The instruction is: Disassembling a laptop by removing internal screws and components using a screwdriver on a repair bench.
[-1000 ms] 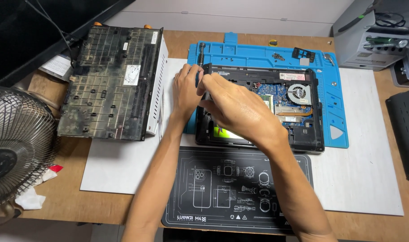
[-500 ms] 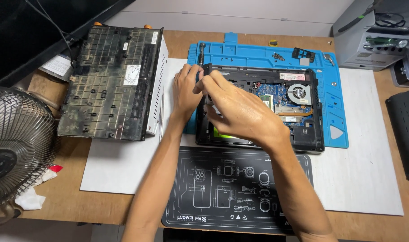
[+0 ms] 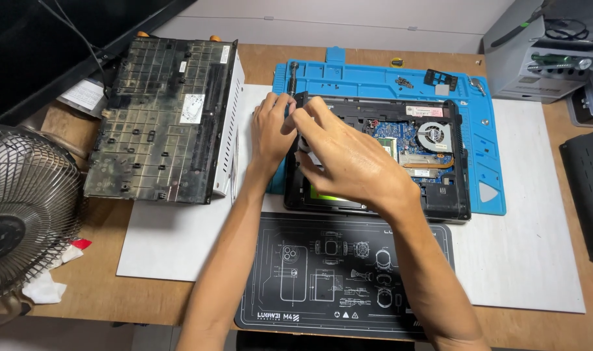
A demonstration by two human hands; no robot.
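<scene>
Meeting at the top left corner of the opened laptop [image 3: 400, 156], both hands work close together. The left hand [image 3: 270, 133] rests at that corner with its fingers curled against the laptop's edge; whether they pinch anything I cannot tell. The right hand [image 3: 348, 159] lies across the laptop's left half, fingers bent down toward the same corner, and its grip is hidden by the back of the hand, so I cannot tell what, if anything, it clasps. The two hands touch at the fingertips.

The laptop lies bottom-up with its cover off, showing a blue board [image 3: 400, 140] and a round fan [image 3: 435, 136] in its right half. It sits on a blue mat [image 3: 485, 162], which reaches out beyond the laptop's top and right sides. A screwdriver [image 3: 293, 77] lies on the mat just above the laptop's top left corner, and small screws [image 3: 404, 81] and a black bracket [image 3: 443, 78] lie on the mat above the laptop. Just below the laptop lies a black mat [image 3: 296, 279] with white line drawings, under both forearms. Left of the laptop, beyond the left hand, rests a dusty dark panel [image 3: 160, 117] on a white case. Farther left stands a wire-caged fan [image 3: 20, 214] at the edge of the wooden counter [image 3: 82, 286]. Up and right of the laptop is a grey box [image 3: 537, 58].
</scene>
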